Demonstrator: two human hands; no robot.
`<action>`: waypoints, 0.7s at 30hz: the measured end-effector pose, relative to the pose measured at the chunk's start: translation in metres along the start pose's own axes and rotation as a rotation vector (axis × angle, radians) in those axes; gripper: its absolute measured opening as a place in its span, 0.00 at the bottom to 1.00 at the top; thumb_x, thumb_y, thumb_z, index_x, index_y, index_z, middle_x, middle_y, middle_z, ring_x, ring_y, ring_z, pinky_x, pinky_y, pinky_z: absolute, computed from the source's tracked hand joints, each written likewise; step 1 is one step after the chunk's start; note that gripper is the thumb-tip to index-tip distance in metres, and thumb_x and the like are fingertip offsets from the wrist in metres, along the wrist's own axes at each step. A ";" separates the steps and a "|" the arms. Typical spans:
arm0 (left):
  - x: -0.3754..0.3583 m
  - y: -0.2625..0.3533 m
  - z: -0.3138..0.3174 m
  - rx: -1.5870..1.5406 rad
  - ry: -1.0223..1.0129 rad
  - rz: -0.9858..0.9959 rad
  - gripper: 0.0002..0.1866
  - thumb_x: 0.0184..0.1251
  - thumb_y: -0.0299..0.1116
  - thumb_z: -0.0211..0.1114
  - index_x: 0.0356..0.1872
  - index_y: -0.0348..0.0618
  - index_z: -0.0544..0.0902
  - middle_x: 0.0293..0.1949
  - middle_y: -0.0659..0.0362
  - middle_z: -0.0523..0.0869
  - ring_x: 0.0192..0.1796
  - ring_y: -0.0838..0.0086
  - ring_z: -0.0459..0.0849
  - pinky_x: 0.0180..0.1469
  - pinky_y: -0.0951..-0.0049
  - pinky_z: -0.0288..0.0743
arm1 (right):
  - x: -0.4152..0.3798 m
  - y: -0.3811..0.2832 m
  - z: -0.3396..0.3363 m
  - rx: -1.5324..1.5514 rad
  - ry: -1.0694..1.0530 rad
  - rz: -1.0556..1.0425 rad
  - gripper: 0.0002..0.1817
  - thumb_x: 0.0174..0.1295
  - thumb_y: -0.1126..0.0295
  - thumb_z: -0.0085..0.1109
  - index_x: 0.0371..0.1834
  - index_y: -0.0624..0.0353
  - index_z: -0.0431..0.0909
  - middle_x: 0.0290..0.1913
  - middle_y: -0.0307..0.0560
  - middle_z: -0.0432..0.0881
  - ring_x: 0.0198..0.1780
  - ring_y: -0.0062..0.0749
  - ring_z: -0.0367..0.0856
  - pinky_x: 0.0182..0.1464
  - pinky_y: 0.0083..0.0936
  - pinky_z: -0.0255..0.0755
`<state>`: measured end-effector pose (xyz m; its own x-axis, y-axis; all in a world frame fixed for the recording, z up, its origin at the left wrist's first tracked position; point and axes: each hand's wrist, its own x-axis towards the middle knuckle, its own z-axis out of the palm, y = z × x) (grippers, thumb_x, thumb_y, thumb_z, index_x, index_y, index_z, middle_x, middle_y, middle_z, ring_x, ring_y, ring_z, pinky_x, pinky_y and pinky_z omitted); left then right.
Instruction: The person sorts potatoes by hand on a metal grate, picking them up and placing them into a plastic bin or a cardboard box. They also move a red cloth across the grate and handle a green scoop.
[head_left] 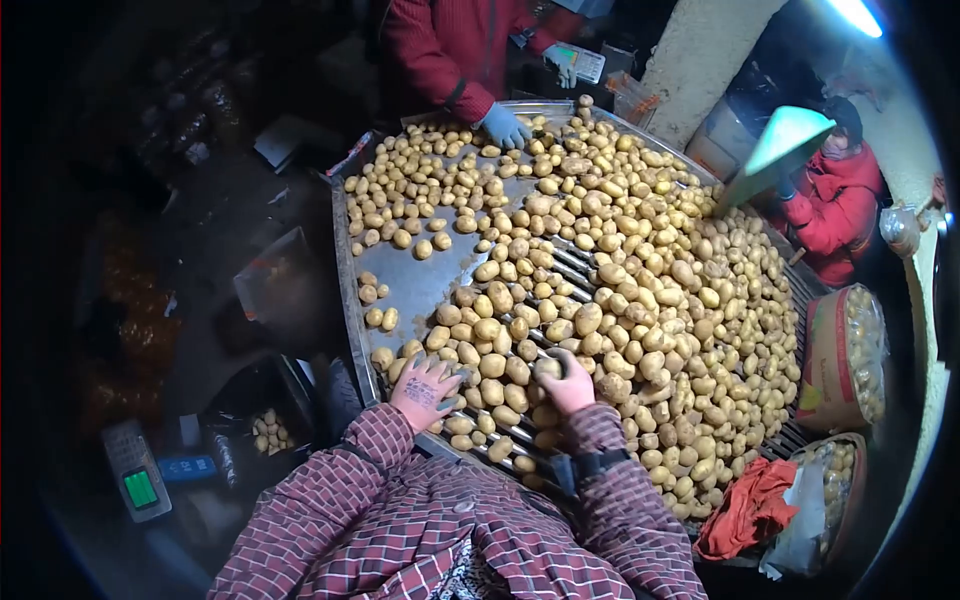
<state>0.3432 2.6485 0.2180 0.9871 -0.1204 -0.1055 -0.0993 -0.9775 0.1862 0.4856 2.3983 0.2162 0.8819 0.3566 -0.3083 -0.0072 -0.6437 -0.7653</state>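
Potatoes (650, 300) lie heaped over a metal sorting table (420, 275) in front of me. My left hand (425, 393), in a pinkish glove with dark fingertips and printing on its back, rests at the near edge. Its fingers are spread against the potatoes there, gripping none that I can make out. To its right, my right hand (570, 388) is in a similar glove, its fingers curled round a potato (548, 368) above the slatted part of the table (575, 270). Part of that potato is hidden by the fingers.
Across the table, a co-worker's blue-gloved hand (505, 127) touches potatoes. At right, another person in red (835, 215) holds a green basin (785, 145) tipped over the heap. Filled bags (835, 355), a red cloth (748, 508) and a scale (138, 480) stand around.
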 end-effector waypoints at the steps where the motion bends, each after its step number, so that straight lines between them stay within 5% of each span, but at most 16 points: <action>1: -0.006 -0.005 -0.001 -0.037 0.011 -0.017 0.25 0.57 0.49 0.62 0.57 0.57 0.75 0.56 0.57 0.75 0.63 0.61 0.68 0.68 0.51 0.55 | 0.001 0.016 -0.002 0.471 -0.015 -0.008 0.22 0.53 0.67 0.64 0.52 0.57 0.76 0.50 0.48 0.80 0.50 0.40 0.80 0.56 0.33 0.71; 2: -0.012 -0.010 -0.001 -0.075 0.022 -0.035 0.25 0.58 0.48 0.62 0.57 0.55 0.75 0.55 0.57 0.75 0.63 0.60 0.69 0.68 0.51 0.54 | 0.001 0.018 -0.017 0.564 -0.056 0.025 0.21 0.53 0.71 0.65 0.52 0.60 0.76 0.47 0.43 0.80 0.47 0.29 0.79 0.53 0.26 0.72; 3: -0.019 -0.015 0.001 -0.184 0.109 -0.055 0.23 0.56 0.41 0.63 0.54 0.50 0.76 0.55 0.55 0.75 0.62 0.58 0.69 0.67 0.53 0.56 | 0.010 0.035 -0.019 0.232 0.069 -0.353 0.19 0.54 0.70 0.64 0.50 0.61 0.77 0.45 0.41 0.80 0.46 0.25 0.77 0.52 0.25 0.72; 5: -0.029 -0.027 0.007 -0.344 0.365 -0.209 0.22 0.55 0.36 0.64 0.53 0.47 0.76 0.56 0.53 0.74 0.62 0.57 0.68 0.67 0.55 0.58 | 0.023 0.014 -0.017 0.736 -0.073 0.070 0.13 0.55 0.68 0.63 0.42 0.61 0.80 0.38 0.42 0.81 0.44 0.27 0.78 0.50 0.25 0.72; 7: -0.035 -0.035 0.023 -0.444 0.656 -0.470 0.22 0.53 0.27 0.64 0.53 0.39 0.75 0.58 0.48 0.72 0.62 0.54 0.68 0.66 0.59 0.61 | 0.033 -0.044 -0.006 0.312 -0.079 -0.077 0.14 0.53 0.63 0.63 0.43 0.54 0.82 0.39 0.48 0.82 0.49 0.40 0.79 0.54 0.31 0.72; 10: -0.045 -0.053 0.017 -0.888 0.654 -0.746 0.20 0.58 0.22 0.59 0.54 0.34 0.75 0.51 0.50 0.79 0.54 0.64 0.78 0.60 0.70 0.68 | 0.051 -0.094 0.032 -0.437 -0.170 -0.350 0.24 0.51 0.65 0.60 0.56 0.43 0.75 0.54 0.50 0.76 0.57 0.43 0.76 0.56 0.35 0.71; 11: -0.049 -0.059 0.022 -0.997 0.670 -0.739 0.19 0.59 0.21 0.58 0.54 0.34 0.75 0.49 0.52 0.80 0.53 0.67 0.78 0.59 0.71 0.69 | 0.059 -0.105 0.043 -0.635 -0.354 -0.245 0.30 0.50 0.70 0.57 0.61 0.41 0.70 0.59 0.52 0.69 0.59 0.45 0.74 0.57 0.36 0.71; 14: -0.064 -0.063 0.019 -1.060 0.604 -0.691 0.19 0.61 0.18 0.56 0.54 0.33 0.74 0.50 0.56 0.81 0.52 0.72 0.79 0.58 0.74 0.70 | 0.063 -0.107 0.066 -0.734 -0.294 -0.213 0.25 0.50 0.71 0.56 0.56 0.42 0.73 0.57 0.55 0.69 0.56 0.48 0.76 0.56 0.38 0.72; 16: -0.069 -0.071 0.040 -1.092 0.557 -0.602 0.22 0.57 0.22 0.61 0.55 0.38 0.75 0.50 0.55 0.80 0.53 0.68 0.78 0.60 0.69 0.68 | 0.055 -0.101 0.054 -0.533 -0.267 -0.191 0.22 0.51 0.67 0.59 0.53 0.46 0.76 0.54 0.57 0.73 0.52 0.46 0.79 0.53 0.38 0.73; 19: -0.060 -0.042 -0.011 -0.275 0.178 -0.362 0.25 0.51 0.32 0.67 0.54 0.45 0.76 0.52 0.53 0.78 0.57 0.62 0.75 0.62 0.62 0.63 | 0.062 -0.044 0.033 0.248 -0.480 -0.109 0.25 0.48 0.66 0.64 0.53 0.56 0.77 0.45 0.47 0.80 0.45 0.29 0.78 0.49 0.25 0.72; 20: -0.058 -0.044 -0.006 -0.293 0.192 -0.367 0.26 0.49 0.32 0.68 0.54 0.47 0.77 0.51 0.53 0.78 0.57 0.60 0.74 0.63 0.61 0.62 | 0.059 -0.013 0.035 0.509 -0.480 -0.130 0.22 0.52 0.67 0.61 0.52 0.57 0.77 0.44 0.41 0.78 0.38 0.24 0.75 0.43 0.20 0.72; 21: -0.057 -0.048 0.003 -0.313 0.205 -0.374 0.27 0.47 0.33 0.68 0.54 0.50 0.77 0.50 0.53 0.78 0.57 0.58 0.73 0.63 0.59 0.61 | 0.034 -0.024 0.012 0.772 -0.531 0.093 0.20 0.57 0.66 0.58 0.54 0.56 0.75 0.43 0.43 0.78 0.32 0.25 0.77 0.35 0.21 0.73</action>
<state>0.2908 2.7015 0.2119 0.9554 0.2934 -0.0330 0.2753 -0.8449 0.4586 0.5096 2.4343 0.2172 0.5337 0.7108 -0.4582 -0.5449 -0.1254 -0.8291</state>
